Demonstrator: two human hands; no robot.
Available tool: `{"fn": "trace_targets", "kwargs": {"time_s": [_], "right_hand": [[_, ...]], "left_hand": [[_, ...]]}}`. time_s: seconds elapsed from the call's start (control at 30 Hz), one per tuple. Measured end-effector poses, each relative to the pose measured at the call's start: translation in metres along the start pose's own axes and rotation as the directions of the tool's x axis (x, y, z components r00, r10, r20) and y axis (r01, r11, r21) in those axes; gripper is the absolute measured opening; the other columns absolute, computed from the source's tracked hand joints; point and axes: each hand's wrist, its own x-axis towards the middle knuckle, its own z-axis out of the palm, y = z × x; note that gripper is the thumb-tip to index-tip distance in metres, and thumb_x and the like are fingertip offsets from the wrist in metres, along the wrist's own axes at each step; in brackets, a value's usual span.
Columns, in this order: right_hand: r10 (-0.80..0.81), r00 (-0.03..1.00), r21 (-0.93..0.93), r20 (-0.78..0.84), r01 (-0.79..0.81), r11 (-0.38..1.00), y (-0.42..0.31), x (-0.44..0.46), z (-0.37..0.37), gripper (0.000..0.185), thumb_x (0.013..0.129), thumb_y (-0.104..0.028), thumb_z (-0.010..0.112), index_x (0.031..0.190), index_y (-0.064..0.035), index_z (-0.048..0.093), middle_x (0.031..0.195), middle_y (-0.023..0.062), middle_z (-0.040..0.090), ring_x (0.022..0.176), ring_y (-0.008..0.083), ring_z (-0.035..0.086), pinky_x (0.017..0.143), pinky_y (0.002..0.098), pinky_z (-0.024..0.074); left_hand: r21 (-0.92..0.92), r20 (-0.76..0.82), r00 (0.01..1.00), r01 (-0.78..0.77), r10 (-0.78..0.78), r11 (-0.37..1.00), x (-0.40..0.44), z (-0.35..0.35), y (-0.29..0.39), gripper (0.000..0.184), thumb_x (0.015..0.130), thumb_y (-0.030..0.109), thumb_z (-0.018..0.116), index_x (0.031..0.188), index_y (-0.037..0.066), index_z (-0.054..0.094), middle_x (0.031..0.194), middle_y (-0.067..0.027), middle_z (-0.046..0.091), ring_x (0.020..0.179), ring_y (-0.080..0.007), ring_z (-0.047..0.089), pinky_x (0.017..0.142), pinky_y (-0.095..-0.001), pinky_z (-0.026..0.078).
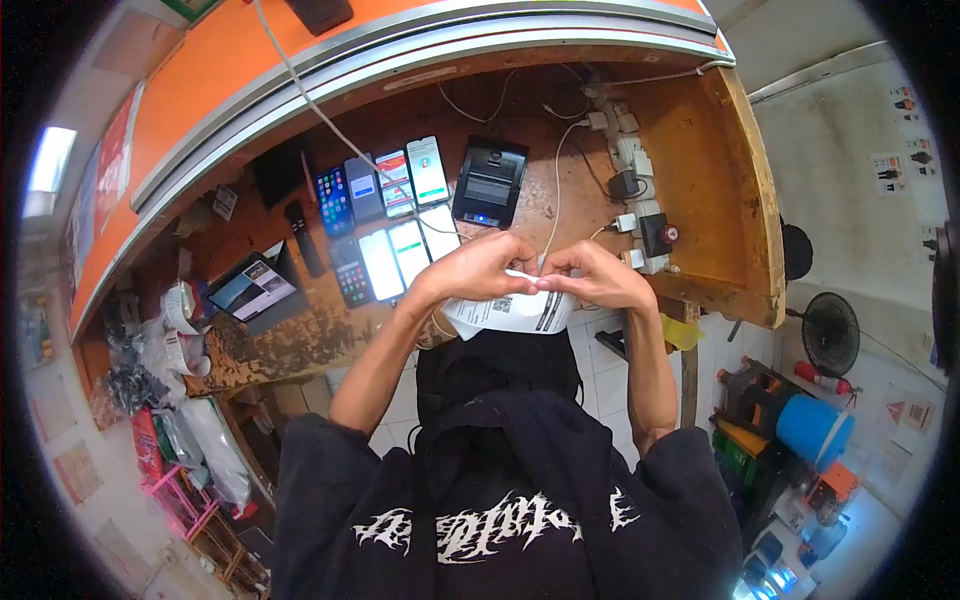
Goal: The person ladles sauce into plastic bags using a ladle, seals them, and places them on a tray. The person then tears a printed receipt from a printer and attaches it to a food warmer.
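Observation:
A white printed paper label with a QR code and lines of text is held just above my lap, in front of the counter's edge. My left hand pinches its upper edge with thumb and forefinger. Close beside it, my right hand grips the same edge, the two thumbs nearly meeting. The paper hangs curved below the fingers. Beyond the hands, a black label printer lies on the worn wooden counter. Left of it, several lit phones are laid out in two rows.
A tablet leans at the counter's left. A row of plugs and adapters lines the right side, with a white cable hanging across. Plastic bags hang at left. A fan and blue container stand right.

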Motion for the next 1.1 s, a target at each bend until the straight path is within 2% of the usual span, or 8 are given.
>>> {"fn": "trace_targets", "kwargs": {"time_s": [0.1,0.13,0.23,0.37,0.57,0.73,0.93,1.1], "right_hand": [[-0.069,0.998,0.014,-0.009,0.069,0.998,0.006,0.015,0.008,0.027,0.092,-0.025,0.062,0.086,0.001,0.065,0.066,0.0034,0.055,0.063,0.0088,0.046,0.057,0.0294,0.0386],[-0.096,0.995,0.028,-0.018,0.096,0.995,0.005,0.02,0.01,0.027,0.093,-0.025,0.061,0.084,0.0011,0.064,0.066,0.0016,0.055,0.063,0.0078,0.045,0.057,0.029,0.038],[-0.101,0.995,0.109,0.022,0.098,0.989,0.004,0.035,0.016,0.027,0.093,-0.024,0.061,0.082,0.001,0.063,0.066,-0.0009,0.055,0.064,0.0064,0.045,0.057,0.0283,0.0381],[-0.156,0.986,0.101,0.053,0.15,0.983,0.0,0.055,0.02,0.03,0.094,-0.026,0.06,0.082,0.0009,0.064,0.067,-0.0039,0.055,0.063,0.0038,0.046,0.056,0.0255,0.0386],[-0.141,0.989,0.514,0.038,0.102,0.852,-0.003,0.067,0.03,0.031,0.096,-0.028,0.059,0.083,-0.0003,0.066,0.07,-0.0049,0.059,0.063,0.0016,0.049,0.055,0.0225,0.0393],[-0.113,0.993,0.453,0.044,0.081,0.888,0.011,0.059,0.018,0.028,0.095,-0.026,0.062,0.088,0.0003,0.067,0.074,-0.0006,0.066,0.065,0.0032,0.056,0.056,0.0218,0.0437],[-0.022,0.999,0.355,0.042,0.006,0.935,-0.005,0.052,0.004,0.027,0.092,-0.027,0.065,0.084,-0.0015,0.066,0.072,0.0007,0.066,0.062,0.005,0.056,0.054,0.0214,0.0432],[0.046,0.972,0.274,-0.23,0.02,0.962,0.014,0.059,-0.002,0.031,0.091,-0.031,0.066,0.082,-0.0009,0.067,0.07,0.0014,0.064,0.062,0.0064,0.056,0.054,0.0223,0.0425]], "left_hand": [[0.06,0.174,0.978,0.109,-0.118,0.992,-0.011,-0.02,-0.003,0.027,0.079,0.023,0.073,0.08,-0.003,0.066,0.068,-0.0147,0.064,0.063,-0.024,0.061,0.059,-0.0373,0.045],[-0.08,0.145,0.987,0.087,-0.074,0.993,-0.016,-0.018,-0.011,0.028,0.081,0.022,0.072,0.076,-0.004,0.063,0.062,-0.0109,0.06,0.057,-0.0186,0.054,0.055,-0.0362,0.042],[-0.07,0.174,0.977,0.133,-0.119,0.989,-0.028,-0.029,-0.005,0.027,0.084,0.022,0.07,0.078,-0.004,0.064,0.059,-0.0086,0.056,0.055,-0.0137,0.049,0.052,-0.0348,0.039],[-0.093,0.044,0.998,0.048,-0.044,0.994,-0.044,-0.037,-0.004,0.029,0.085,0.024,0.07,0.076,-0.003,0.069,0.053,-0.004,0.052,0.05,-0.0108,0.044,0.049,-0.0343,0.036],[0.089,-0.244,0.968,-0.035,0.056,0.995,-0.063,-0.034,-0.004,0.021,0.085,0.019,0.069,0.08,-0.001,0.073,0.055,-0.006,0.059,0.051,-0.0122,0.052,0.054,-0.0332,0.044],[-0.179,-0.033,0.992,0.118,-0.125,0.977,-0.074,-0.048,-0.012,0.022,0.084,0.019,0.07,0.089,-0.002,0.069,0.073,-0.0062,0.066,0.069,-0.0109,0.059,0.063,-0.0281,0.047],[-0.26,-0.226,0.964,0.08,-0.141,0.962,-0.072,-0.029,-0.009,0.024,0.079,0.019,0.075,0.087,-0.003,0.07,0.072,-0.0052,0.068,0.067,-0.01,0.06,0.062,-0.0279,0.047],[-0.094,-0.459,0.878,0.105,-0.137,0.99,-0.076,-0.039,0.0,0.021,0.079,0.017,0.072,0.088,-0.002,0.071,0.07,-0.0117,0.068,0.066,-0.0148,0.064,0.061,-0.0294,0.047]]}}
